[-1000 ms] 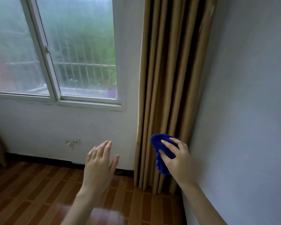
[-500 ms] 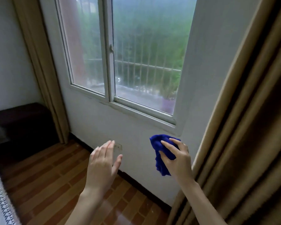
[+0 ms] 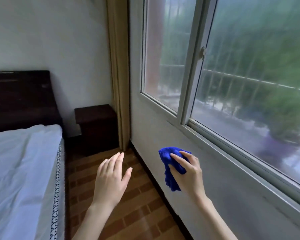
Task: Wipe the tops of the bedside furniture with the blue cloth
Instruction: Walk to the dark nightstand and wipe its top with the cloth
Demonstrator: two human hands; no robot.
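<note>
Right hand (image 3: 189,168) pinches the bunched blue cloth (image 3: 171,170) in mid-air below the window (image 3: 232,84). Left hand (image 3: 111,177) is spread, empty. The bedside table (image 3: 95,113) stands well apart; wiping there apparently not yet begun.

You have a deep blue cloth (image 3: 165,154). The bedside cabinet (image 3: 95,113) and headboard (image 3: 21,97) ahead of you are very dark brown. The bed sheet (image 3: 16,170) is plain white, the mattress edge (image 3: 57,187) grey with a dark zigzag pattern. The floor (image 3: 137,213) shows reddish-brown, brick-laid strips. The curtain (image 3: 119,66) is beige, the window frame (image 3: 191,70) white.
</note>
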